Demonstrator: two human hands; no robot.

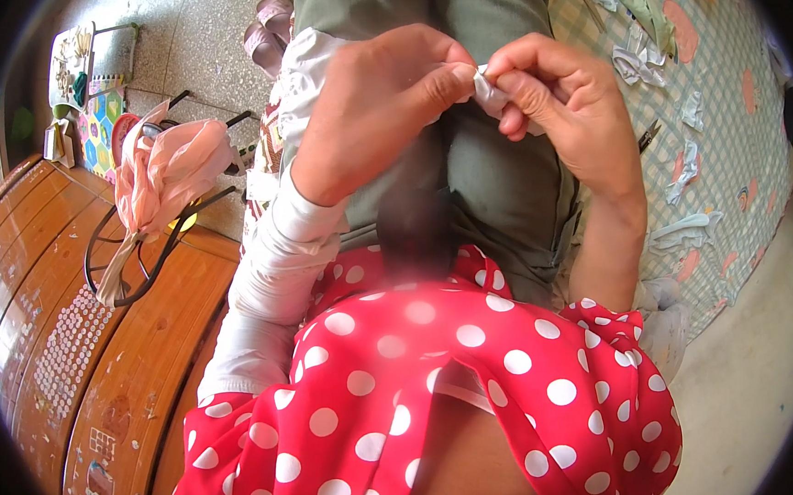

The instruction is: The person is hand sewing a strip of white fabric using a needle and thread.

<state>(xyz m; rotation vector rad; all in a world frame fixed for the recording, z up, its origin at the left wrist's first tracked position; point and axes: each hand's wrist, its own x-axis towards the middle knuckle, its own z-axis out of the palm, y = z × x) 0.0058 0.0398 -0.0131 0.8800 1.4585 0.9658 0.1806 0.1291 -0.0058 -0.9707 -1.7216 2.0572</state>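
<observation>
Fingertip to fingertip, my left hand [386, 103] and my right hand [555, 95] pinch a small crumpled piece of white fabric [491, 94] above my lap. My left arm wears a white sleeve cover [281, 269]; my right forearm is bare. More white cloth [308, 64] lies over my leg behind the left hand. Part of the held piece is hidden by my fingers. To the right of my right wrist, a small dark tool [649, 134], perhaps thread snips, rests on the checked bed sheet [722, 176].
White fabric scraps [640, 61] lie scattered on the sheet, near a light green cloth [634, 3]. At left are a wooden cabinet [158, 292], a pink plastic bag [170, 170] on a black frame and a small stool [73, 66]. Sandals [268, 32] stand on the floor.
</observation>
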